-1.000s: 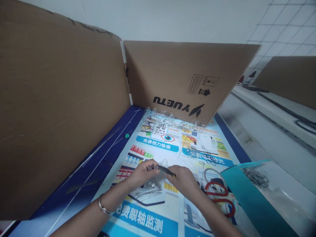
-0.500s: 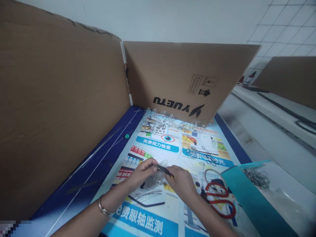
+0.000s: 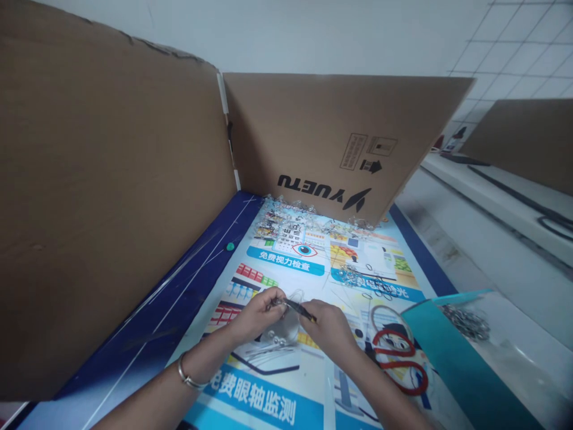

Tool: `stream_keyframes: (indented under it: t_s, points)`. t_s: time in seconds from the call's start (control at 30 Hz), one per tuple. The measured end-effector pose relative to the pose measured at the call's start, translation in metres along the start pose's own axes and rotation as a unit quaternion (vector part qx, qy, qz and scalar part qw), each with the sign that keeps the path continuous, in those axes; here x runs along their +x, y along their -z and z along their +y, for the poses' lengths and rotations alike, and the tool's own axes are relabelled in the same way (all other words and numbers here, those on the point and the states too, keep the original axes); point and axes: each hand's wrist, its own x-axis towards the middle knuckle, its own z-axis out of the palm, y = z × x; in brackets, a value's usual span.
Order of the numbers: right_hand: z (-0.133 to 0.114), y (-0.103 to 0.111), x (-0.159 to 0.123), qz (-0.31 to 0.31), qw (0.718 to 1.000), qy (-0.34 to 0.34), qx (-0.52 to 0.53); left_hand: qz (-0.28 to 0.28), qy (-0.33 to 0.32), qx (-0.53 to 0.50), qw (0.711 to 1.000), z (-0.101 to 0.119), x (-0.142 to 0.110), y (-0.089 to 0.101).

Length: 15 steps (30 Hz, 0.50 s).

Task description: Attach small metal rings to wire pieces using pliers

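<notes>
Landmark: red-handled scissors (image 3: pixel 400 364). Left of the scissors, right hand (image 3: pixel 330 327) grips a dark slim-nosed tool (image 3: pixel 301 309) (pliers or tweezers, cannot tell), tip at the left fingertips. Farther left of the scissors, left hand (image 3: pixel 258 313) pinches clear beads (image 3: pixel 278 303). Judged good practice: steady both wrists, work the tip close to the pinch, squeeze gently so beads neither chip nor slip.

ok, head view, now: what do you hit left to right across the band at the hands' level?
Left cardboard panel → silver bangle → left hand → dark slender tool → right hand → red scissor handles → teal-sided box
</notes>
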Motion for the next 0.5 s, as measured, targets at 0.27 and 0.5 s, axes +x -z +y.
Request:
stream_keyframes:
  t_s: [0.27,0.5]
  points:
    - [0.0026,-0.0013,-0.0003,0.0,1.0,0.006,-0.026,0.002,0.012,0.019,1.0,-0.0025,0.0013,0.0017]
    - [0.0041,-0.0052,-0.0019,0.076,0.993,0.04,-0.081,-0.002,0.03,-0.009,1.0,-0.0024,0.0039,0.006]
